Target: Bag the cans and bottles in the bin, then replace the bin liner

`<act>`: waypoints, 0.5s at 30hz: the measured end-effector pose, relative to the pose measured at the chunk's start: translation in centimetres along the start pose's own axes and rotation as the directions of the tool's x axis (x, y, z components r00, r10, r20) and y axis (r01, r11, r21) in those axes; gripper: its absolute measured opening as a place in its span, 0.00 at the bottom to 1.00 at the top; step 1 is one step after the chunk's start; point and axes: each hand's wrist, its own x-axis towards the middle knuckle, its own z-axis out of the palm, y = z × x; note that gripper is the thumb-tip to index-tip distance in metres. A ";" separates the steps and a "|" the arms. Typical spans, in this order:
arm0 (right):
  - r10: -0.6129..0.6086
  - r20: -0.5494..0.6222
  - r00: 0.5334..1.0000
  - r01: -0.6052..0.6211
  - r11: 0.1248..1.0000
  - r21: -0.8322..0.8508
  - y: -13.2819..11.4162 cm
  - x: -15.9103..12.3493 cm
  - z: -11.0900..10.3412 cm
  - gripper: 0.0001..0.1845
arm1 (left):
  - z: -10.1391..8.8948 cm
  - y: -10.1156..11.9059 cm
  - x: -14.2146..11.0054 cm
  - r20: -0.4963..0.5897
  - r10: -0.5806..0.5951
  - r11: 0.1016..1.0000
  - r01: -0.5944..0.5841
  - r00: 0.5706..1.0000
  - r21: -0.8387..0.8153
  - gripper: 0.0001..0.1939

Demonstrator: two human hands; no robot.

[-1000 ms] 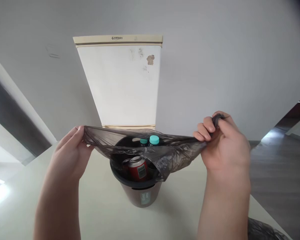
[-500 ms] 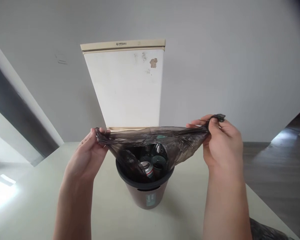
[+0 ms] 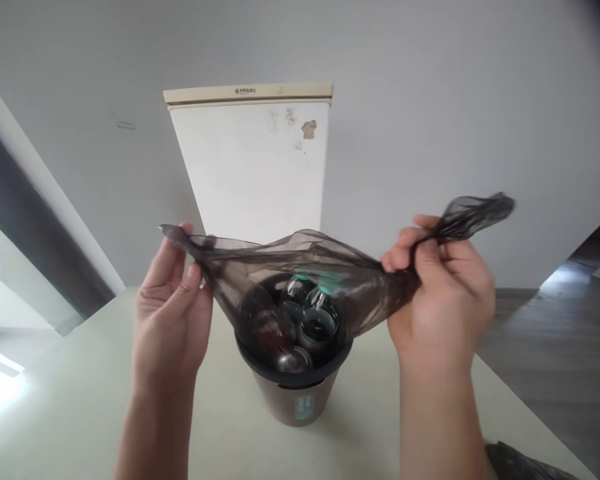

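A thin, dark see-through garbage bag (image 3: 275, 263) is stretched wide between my hands above a trash can (image 3: 290, 400). My left hand (image 3: 173, 307) grips one upper corner between thumb and fingers. On the other side, my right hand (image 3: 437, 287) is closed around the bag's gathered edge, and a loose twisted end sticks out past the fingers. Inside the bag, seen partly through the plastic, are clear bottles (image 3: 320, 317) with green caps and a can (image 3: 297, 360) nearer the front. The brownish can has a dark rim and a pale label; the bag's lower part is hidden in it.
The trash can stands on a pale table (image 3: 230, 433). Behind it is a white fridge (image 3: 250, 173) against a grey wall (image 3: 430, 120). Another dark plastic bag (image 3: 520, 460) lies at the table's lower right, and wooden flooring (image 3: 530, 353) shows beyond the edge.
Both hands have pulled the bag's edge up, and more of it now extends beyond the right hand. The bottles and can look shifted and more covered by the plastic.
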 end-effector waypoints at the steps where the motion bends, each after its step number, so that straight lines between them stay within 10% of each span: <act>1: 0.038 0.034 0.999 -0.037 0.999 -0.022 0.3 -0.6 0.6 0.04 | 0.3 -0.1 -0.3 0.004 -0.017 1.000 0.017 1.000 0.020 0.23; 5: 0.148 0.078 0.986 -0.141 0.986 -0.089 0.8 -2.0 1.9 0.08 | 0.7 -0.6 -0.8 -0.014 -0.025 1.000 0.025 1.000 0.007 0.23; 15: -0.015 -0.028 0.999 0.014 0.999 -0.035 -1.9 -0.4 0.2 0.07 | -0.8 0.6 0.2 -0.134 0.068 0.996 -0.075 0.989 -0.045 0.16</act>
